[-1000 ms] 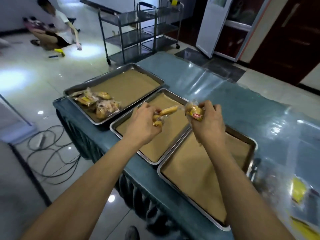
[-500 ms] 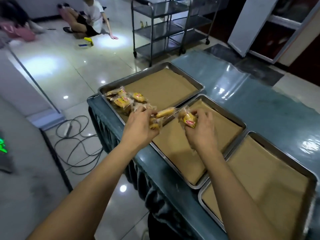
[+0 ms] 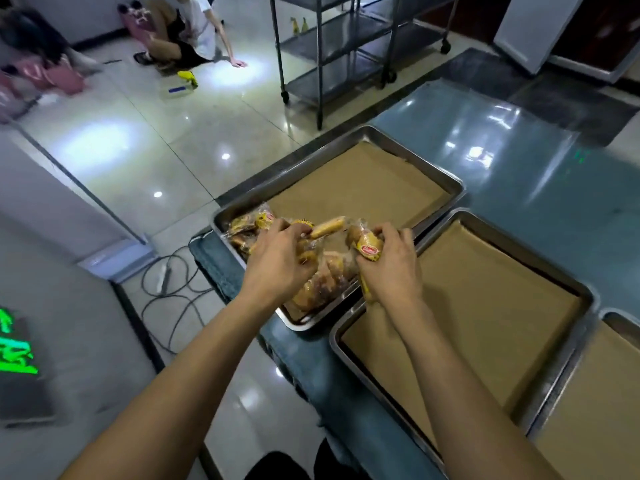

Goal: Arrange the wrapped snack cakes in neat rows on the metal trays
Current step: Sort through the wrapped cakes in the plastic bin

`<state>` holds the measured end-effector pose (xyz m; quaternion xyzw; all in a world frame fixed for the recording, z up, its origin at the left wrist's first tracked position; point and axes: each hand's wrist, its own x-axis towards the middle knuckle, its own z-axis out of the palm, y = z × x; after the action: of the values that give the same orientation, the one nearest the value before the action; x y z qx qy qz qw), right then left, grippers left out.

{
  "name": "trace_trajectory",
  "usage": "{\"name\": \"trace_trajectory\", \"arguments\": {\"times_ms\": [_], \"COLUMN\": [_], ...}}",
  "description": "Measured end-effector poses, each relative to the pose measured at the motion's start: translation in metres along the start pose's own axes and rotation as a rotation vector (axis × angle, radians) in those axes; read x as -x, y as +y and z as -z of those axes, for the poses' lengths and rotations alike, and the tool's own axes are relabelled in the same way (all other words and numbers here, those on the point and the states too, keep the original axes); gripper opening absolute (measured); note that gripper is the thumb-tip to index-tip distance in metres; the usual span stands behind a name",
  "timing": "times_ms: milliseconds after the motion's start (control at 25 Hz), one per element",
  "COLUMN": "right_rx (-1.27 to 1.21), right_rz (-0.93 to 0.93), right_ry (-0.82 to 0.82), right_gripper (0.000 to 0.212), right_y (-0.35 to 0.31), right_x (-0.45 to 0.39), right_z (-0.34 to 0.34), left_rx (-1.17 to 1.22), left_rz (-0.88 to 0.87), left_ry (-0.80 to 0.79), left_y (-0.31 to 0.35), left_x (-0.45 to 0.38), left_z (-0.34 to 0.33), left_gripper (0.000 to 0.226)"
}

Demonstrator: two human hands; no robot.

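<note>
Both hands have shifted from the middle tray to the far tray [image 3: 446, 183] | left hand [image 3: 277, 263] grips wrapped cakes [image 3: 327, 226], right hand [image 3: 391, 261] grips one cake [image 3: 369, 249] above the pile | light, soft, slippery film; pinch wrapper ends, avoid squeezing.

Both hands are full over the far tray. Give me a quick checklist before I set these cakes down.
1. Left hand grips wrapped snack cakes: ok.
2. Right hand grips a yellow wrapped cake with a red label: ok.
3. Far metal tray has bare brown paper behind the pile: ok.
4. Loose pile of wrapped cakes at the tray's near end sits in neat rows: not ok.
5. Middle paper-lined tray free of cakes: ok.
6. How many cakes the left hand holds: cannot tell.
</note>
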<state>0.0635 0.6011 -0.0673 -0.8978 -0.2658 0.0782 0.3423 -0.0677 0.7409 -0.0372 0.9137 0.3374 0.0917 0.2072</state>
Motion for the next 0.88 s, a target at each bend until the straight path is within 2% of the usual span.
{"name": "trace_trajectory", "arguments": {"times_ms": [120,240,400,480,560,640,720,840,880], "right_rx": [-0.039,-0.188,-0.293,-0.370,-0.387,-0.302,-0.098,0.388,0.471], "right_rz": [-0.053,-0.166,-0.323,-0.421,-0.482,-0.523,-0.538,-0.496,-0.482], "right_ry": [-0.043,-0.119,-0.135,-0.179,-0.154,-0.124,-0.120,-0.096,-0.098], "right_gripper": [0.043,0.038,0.038,0.035,0.036,0.039,0.048,0.067,0.073], "right_y": [-0.012,-0.014,-0.020,-0.028,-0.034,-0.037,-0.041,-0.050,-0.053], "right_x": [-0.025,-0.055,-0.084,-0.092,-0.097,-0.099,-0.095,-0.086,-0.085], "right_z": [-0.016,-0.034,-0.063,-0.077,-0.096,-0.115,-0.134,-0.146,-0.149], "left_rx": [-0.015,-0.013,-0.028,-0.059,-0.105,-0.160,-0.190,-0.265,-0.284], "left_rz": [0.004,-0.041,-0.117,-0.170,-0.226,-0.264,-0.283,-0.384,-0.419], "left_ry": [-0.057,-0.154,-0.271,-0.356,-0.468,-0.603,-0.696,-0.624,-0.579], "left_y": [-0.020,-0.035,-0.060,-0.074,-0.091,-0.110,-0.130,-0.146,-0.148], "left_x": [-0.031,-0.071,-0.129,-0.158,-0.184,-0.203,-0.216,-0.223,-0.223], "left_z": [0.004,0.007,0.005,0.004,-0.003,-0.014,-0.027,-0.041,-0.043], "left_gripper": [0.060,0.059,0.050,0.047,0.049,0.056,0.062,0.064,0.064]}}
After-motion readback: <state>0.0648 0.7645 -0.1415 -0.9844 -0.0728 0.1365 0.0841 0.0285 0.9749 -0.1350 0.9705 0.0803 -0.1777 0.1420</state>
